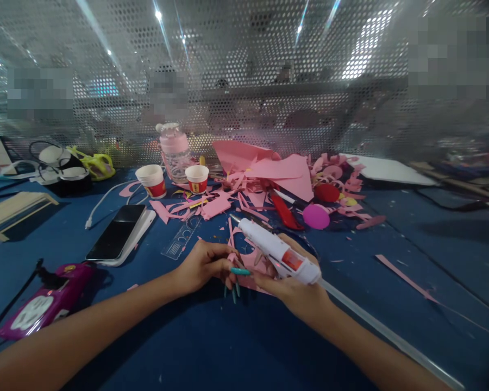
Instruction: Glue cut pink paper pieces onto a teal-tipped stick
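Note:
My right hand point(297, 288) grips a white glue gun point(277, 251) with an orange trigger. Its nozzle points up and to the left, and a long clear glue stick point(383, 331) trails from its back toward the lower right. My left hand point(206, 266) rests on the blue table point(236, 347) just left of the gun. Its fingertips press on a pink foam piece point(250, 266) lying under both hands.
A heap of pink foam scraps point(277, 179) with red and magenta pieces lies behind. Two paper cups point(198, 178), a pink bottle point(174, 152), a clear ruler point(182, 239), a phone point(118, 232) and a magenta device point(44, 304) stand at left. A perforated metal screen point(244, 81) closes the back.

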Demonstrator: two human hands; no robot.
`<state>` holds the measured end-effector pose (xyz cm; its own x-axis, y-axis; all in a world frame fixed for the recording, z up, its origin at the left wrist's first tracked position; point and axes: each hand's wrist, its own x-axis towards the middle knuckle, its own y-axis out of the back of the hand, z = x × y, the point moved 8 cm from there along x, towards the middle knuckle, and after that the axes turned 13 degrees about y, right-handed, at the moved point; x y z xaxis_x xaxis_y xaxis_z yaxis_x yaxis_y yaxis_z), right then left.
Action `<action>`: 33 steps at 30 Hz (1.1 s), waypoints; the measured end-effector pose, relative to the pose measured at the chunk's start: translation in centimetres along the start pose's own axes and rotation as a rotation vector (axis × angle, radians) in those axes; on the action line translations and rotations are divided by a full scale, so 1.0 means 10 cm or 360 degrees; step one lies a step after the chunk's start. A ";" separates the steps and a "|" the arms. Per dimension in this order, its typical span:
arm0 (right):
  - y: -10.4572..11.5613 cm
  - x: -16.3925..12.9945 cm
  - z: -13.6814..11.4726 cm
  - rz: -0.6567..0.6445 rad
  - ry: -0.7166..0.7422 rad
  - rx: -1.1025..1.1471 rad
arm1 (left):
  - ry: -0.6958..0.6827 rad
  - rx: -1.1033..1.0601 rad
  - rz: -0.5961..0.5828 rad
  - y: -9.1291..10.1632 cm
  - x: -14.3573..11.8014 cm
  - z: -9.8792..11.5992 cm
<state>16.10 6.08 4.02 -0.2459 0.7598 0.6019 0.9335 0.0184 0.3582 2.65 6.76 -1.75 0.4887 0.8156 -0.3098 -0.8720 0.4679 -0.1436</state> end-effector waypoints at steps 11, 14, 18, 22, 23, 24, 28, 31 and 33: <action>-0.04 -0.01 0.01 -0.0081 0.0022 -0.0046 | 0.0006 -0.0027 0.0031 0.00 0.00 0.04; -0.04 0.00 -0.01 -0.0090 -0.0008 -0.0045 | -0.0019 -0.0001 0.0004 0.00 0.00 0.03; -0.02 0.01 -0.02 -0.0083 -0.0059 -0.0044 | -0.0036 0.0035 -0.0007 0.01 0.00 0.02; -0.05 -0.01 0.02 -0.0032 -0.0178 0.0106 | -0.0046 0.0121 0.0024 0.01 -0.01 0.03; -0.07 -0.02 0.03 -0.0008 -0.0234 0.0212 | -0.0048 0.0150 0.0035 0.01 -0.01 0.04; -0.10 -0.02 0.06 0.0021 -0.0305 0.0335 | -0.0051 0.0177 0.0044 0.01 -0.02 0.04; -0.20 -0.05 0.12 0.0068 -0.0600 0.0685 | -0.0065 0.0231 0.0052 0.01 -0.02 0.08; -0.24 -0.06 0.15 0.0016 -0.0706 0.0708 | -0.0090 0.0273 0.0086 0.01 -0.02 0.08; -0.20 -0.07 0.19 0.0005 -0.0689 0.0615 | -0.0124 0.0341 0.0119 0.02 -0.02 0.07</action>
<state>14.87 6.77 1.52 -0.1896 0.9554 0.2265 0.9816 0.1897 0.0214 2.38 6.95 -1.02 0.4311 0.8704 -0.2377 -0.8839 0.4603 0.0824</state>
